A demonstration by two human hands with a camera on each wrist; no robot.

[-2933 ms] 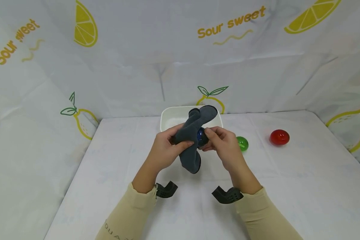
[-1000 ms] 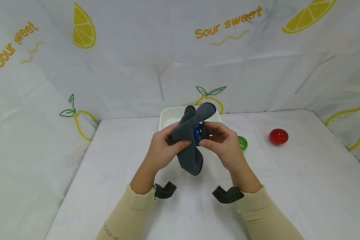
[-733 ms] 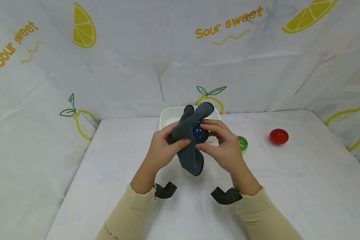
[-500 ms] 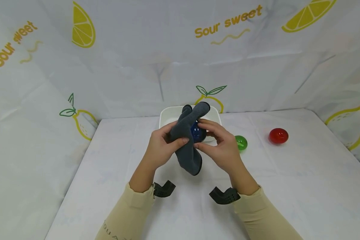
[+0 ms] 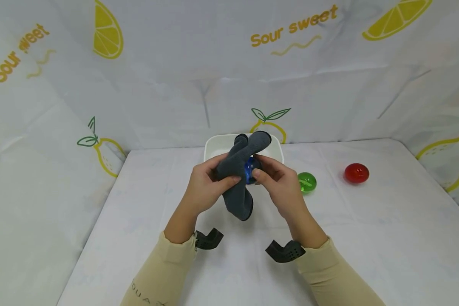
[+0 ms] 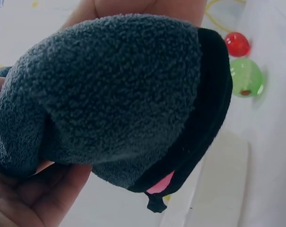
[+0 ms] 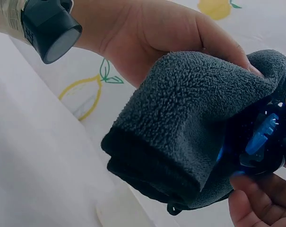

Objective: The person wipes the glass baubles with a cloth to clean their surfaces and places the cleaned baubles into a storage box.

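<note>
The left hand [image 5: 210,182] holds a bunched gray cloth [image 5: 235,176]. The right hand [image 5: 283,187] pinches a blue ball [image 5: 249,171], with its left side touching the cloth's right side.

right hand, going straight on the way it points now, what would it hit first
The cloth, most likely, gripped by the left hand; the right hand already holds the blue ball against it. Depth there is hard to judge.

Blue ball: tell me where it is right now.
In the head view, the blue ball is near the middle, gripped by the right hand and against the gray cloth that the left hand holds.
</note>
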